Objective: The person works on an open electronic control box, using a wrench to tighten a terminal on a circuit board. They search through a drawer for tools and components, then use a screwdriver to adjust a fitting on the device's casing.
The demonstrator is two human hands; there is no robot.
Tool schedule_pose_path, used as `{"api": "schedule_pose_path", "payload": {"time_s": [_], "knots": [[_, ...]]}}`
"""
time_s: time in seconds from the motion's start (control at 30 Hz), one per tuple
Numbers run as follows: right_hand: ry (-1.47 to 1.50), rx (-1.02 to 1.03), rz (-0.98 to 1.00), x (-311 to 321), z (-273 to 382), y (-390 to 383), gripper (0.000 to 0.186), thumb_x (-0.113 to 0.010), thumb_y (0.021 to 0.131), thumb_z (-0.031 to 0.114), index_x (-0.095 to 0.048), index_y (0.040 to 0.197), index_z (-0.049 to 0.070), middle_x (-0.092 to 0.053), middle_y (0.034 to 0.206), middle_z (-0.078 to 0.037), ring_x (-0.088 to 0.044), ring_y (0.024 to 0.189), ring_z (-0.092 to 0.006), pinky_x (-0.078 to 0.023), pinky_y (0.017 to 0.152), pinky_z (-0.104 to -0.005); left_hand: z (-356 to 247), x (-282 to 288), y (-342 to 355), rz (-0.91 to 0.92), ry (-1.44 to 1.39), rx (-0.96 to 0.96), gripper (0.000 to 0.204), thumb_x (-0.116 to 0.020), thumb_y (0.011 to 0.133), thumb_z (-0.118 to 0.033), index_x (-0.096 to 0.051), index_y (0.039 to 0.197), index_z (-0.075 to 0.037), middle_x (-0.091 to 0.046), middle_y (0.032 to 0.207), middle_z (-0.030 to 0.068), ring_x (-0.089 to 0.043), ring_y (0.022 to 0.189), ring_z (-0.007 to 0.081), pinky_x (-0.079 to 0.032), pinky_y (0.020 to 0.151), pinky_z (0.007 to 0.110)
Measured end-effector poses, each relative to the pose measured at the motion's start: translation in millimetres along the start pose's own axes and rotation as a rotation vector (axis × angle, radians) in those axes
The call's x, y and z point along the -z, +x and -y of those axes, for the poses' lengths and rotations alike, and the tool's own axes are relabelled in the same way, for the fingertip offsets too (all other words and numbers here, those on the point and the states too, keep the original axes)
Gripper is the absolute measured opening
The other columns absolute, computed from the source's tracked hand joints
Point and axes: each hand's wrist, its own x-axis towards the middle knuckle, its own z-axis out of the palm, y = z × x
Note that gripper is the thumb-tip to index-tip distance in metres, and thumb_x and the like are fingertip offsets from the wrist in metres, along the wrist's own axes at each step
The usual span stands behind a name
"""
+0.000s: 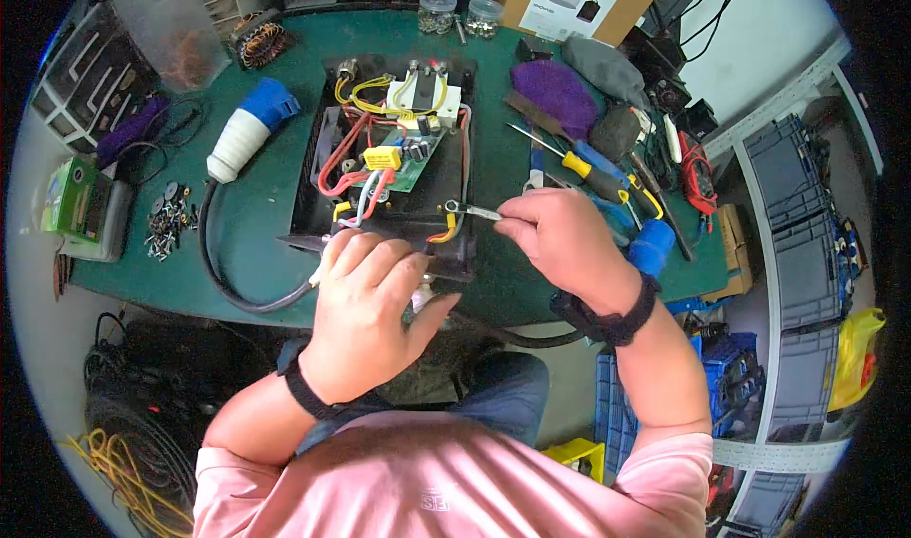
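An opened black electrical box (308, 173) lies on the green bench, with a circuit board (415, 166), a yellow block component (382, 157) and red, white and yellow wires inside. My right hand (560, 239) pinches a small silver wrench (477, 212). The wrench's ring end is over the box's right side, near short yellow wires (450, 227). My left hand (375, 291) rests over the box's near edge, fingers curled down and thumb apart; its fingertips and anything under them are hidden. A black cable (223, 277) runs from below that hand to a blue-and-white plug (251, 130).
Screwdrivers (579, 165), pliers and a red multimeter (697, 182) lie at the right. Loose screws and washers (171, 220) are heaped at the left. Two jars (436, 13) and a cardboard box (569, 2) stand at the back. A blue roll (651, 246) sits beside my right wrist.
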Motion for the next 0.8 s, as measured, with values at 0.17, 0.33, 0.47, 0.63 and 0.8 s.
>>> {"api": "schedule_pose_path", "payload": {"time_s": [0.17, 0.33, 0.47, 0.63, 0.8], "knots": [[0.033, -0.118, 0.185, 11, 8, 14, 0.02, -0.065, 0.085, 0.021, -0.072, 0.082, 0.003, -0.066, 0.078, -0.022, -0.065, 0.077, -0.0404, -0.052, 0.071, -0.0478, -14, 21, 30, 0.419, 0.027, 0.072, 0.05, -0.079, 0.072, -0.027, -0.063, 0.107, 0.004, -0.062, 0.106, 0.0157, -0.057, 0.095, 0.0326, -0.045, 0.088, 0.042], [0.054, -0.159, 0.215, 11, 3, 21, 0.028, -0.062, 0.089, 0.027, -0.071, 0.082, 0.002, -0.066, 0.08, -0.023, -0.065, 0.078, -0.0422, -0.052, 0.073, -0.0486, -24, 8, 40, 0.513, 0.111, 0.025, 0.063, -0.077, 0.073, -0.032, -0.057, 0.118, 0.008, -0.06, 0.122, 0.0226, -0.059, 0.106, 0.0338, -0.045, 0.095, 0.041], [0.078, -0.187, 0.223, 10, 0, 22, 0.03, -0.062, 0.088, 0.029, -0.071, 0.08, 0.002, -0.066, 0.079, -0.024, -0.065, 0.078, -0.0423, -0.052, 0.072, -0.0487, -28, 1, 43, 0.54, 0.148, 0.024, 0.062, -0.076, 0.075, -0.034, -0.058, 0.117, 0.008, -0.058, 0.126, 0.025, -0.06, 0.109, 0.0357, -0.045, 0.098, 0.041], [0.107, -0.263, 0.281, 17, 11, 21, 0.031, -0.063, 0.087, 0.03, -0.071, 0.079, 0.001, -0.066, 0.078, -0.024, -0.065, 0.077, -0.0419, -0.052, 0.071, -0.0486, -30, -2, 43, 0.567, 0.178, 0.039, 0.057, -0.076, 0.075, -0.033, -0.061, 0.113, 0.007, -0.059, 0.126, 0.0259, -0.061, 0.109, 0.037, -0.048, 0.096, 0.042], [0.088, -0.268, 0.309, 21, 14, 26, 0.032, -0.065, 0.086, 0.03, -0.071, 0.077, 0.0, -0.066, 0.077, -0.024, -0.065, 0.077, -0.0417, -0.052, 0.071, -0.048, -28, -2, 42, 0.585, 0.176, 0.033, 0.048, -0.075, 0.075, -0.03, -0.063, 0.104, 0.006, -0.059, 0.126, 0.0268, -0.061, 0.109, 0.037, -0.049, 0.095, 0.042]]}}
